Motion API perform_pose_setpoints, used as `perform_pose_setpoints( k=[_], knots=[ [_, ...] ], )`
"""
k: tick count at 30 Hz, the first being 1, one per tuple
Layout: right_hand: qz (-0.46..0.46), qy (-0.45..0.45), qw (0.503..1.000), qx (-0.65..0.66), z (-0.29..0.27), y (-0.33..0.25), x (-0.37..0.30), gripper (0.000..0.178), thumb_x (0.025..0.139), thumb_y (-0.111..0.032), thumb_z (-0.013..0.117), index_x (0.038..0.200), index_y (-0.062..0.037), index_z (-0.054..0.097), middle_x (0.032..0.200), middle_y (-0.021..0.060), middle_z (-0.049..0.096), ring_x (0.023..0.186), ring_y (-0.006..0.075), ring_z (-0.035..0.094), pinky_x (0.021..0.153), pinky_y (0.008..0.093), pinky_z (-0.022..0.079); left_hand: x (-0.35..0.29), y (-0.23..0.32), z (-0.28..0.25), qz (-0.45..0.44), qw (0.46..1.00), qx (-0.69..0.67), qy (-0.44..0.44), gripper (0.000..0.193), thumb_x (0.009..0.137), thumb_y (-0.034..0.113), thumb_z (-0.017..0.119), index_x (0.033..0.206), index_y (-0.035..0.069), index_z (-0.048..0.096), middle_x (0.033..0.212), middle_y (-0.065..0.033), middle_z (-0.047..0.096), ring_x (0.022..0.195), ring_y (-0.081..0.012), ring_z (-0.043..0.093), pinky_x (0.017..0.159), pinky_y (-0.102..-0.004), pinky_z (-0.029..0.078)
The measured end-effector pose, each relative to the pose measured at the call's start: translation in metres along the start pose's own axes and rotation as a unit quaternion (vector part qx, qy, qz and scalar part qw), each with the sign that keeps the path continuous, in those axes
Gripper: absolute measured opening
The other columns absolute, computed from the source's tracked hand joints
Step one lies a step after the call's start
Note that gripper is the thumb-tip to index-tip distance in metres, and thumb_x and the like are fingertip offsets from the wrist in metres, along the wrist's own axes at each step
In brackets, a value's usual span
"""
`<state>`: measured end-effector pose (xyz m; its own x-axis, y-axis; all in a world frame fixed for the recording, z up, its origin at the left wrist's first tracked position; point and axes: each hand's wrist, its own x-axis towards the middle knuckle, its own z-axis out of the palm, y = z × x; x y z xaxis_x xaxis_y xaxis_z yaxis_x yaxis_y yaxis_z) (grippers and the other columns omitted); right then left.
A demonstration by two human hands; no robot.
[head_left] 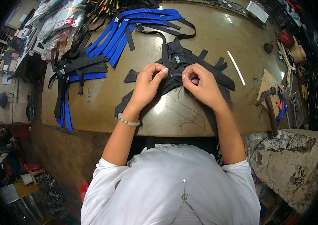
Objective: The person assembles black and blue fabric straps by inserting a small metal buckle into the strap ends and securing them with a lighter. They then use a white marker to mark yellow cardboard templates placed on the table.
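Observation:
Black fabric straps [219, 75] lie overlapped in a pile on the table in front of me, with a small pale label [178, 59] near the top. My left hand [149, 80] is closed in a pinch over the pile's left part; what its fingertips hold is too small to make out. Opposite it, my right hand [202, 84] pinches a thin purple strand [176, 75], which runs across the straps toward my left fingertips. Both hands rest low over the pile, a short gap apart.
Blue straps [119, 37] and a second bundle of black and blue straps [87, 67] lie to the left. Plastic-wrapped packs [63, 20] sit at the far left. Rightward are a white stick-like marker [236, 68], a hammer [269, 108] and a blue-and-red tool [282, 108].

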<state>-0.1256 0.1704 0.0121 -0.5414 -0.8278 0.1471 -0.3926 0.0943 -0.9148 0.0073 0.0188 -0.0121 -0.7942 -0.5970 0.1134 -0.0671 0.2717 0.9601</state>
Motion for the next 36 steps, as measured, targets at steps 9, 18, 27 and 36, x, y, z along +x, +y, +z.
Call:
perform_pose_setpoints(
  k=[9,18,27,36],
  knots=[
    [-0.019,0.01,0.997,-0.074,0.006,0.003,-0.002,0.018,0.083,-0.014,0.066,0.086,0.0018,0.059,0.087,0.0097,0.059,0.072,0.0166,0.061,0.067,0.0297,0.052,0.0,0.0,-0.003,0.002,1.0,-0.006,-0.008,0.024,0.093,0.019,0.062,0.096,-0.005,0.063,0.096,-0.0089,0.062,0.082,-0.0122,0.057,0.076,-0.025,0.046],
    [0.097,0.037,0.966,0.236,-0.002,0.016,0.007,0.026,0.103,-0.028,0.041,0.103,-0.003,0.045,0.1,0.0131,0.059,0.079,0.018,0.065,0.071,0.0282,0.056,0.025,0.001,-0.06,-0.102,0.683,-0.681,0.244,0.021,0.088,0.007,0.051,0.101,-0.009,0.053,0.103,-0.0209,0.058,0.099,-0.0309,0.057,0.09,-0.0432,0.048],
    [0.144,0.038,0.941,0.303,-0.011,0.016,0.011,0.029,0.101,-0.031,0.042,0.103,-0.0015,0.043,0.097,0.0164,0.06,0.078,0.0237,0.068,0.069,0.0315,0.058,-0.065,0.08,0.009,0.27,0.935,0.226,0.038,0.011,0.089,0.01,0.056,0.079,0.006,0.058,0.067,-0.0062,0.048,0.063,-0.02,0.052,0.06,-0.0323,0.045],
    [0.152,0.02,0.925,0.349,-0.017,0.016,0.011,0.024,0.1,-0.026,0.044,0.099,-0.0028,0.046,0.095,0.0158,0.061,0.08,0.0243,0.067,0.072,0.0337,0.059,-0.044,0.051,-0.004,0.18,0.93,0.315,0.062,0.032,0.08,0.018,0.074,0.107,0.003,0.065,0.101,-0.0135,0.064,0.094,-0.0304,0.06,0.085,-0.0392,0.047]
  ],
)
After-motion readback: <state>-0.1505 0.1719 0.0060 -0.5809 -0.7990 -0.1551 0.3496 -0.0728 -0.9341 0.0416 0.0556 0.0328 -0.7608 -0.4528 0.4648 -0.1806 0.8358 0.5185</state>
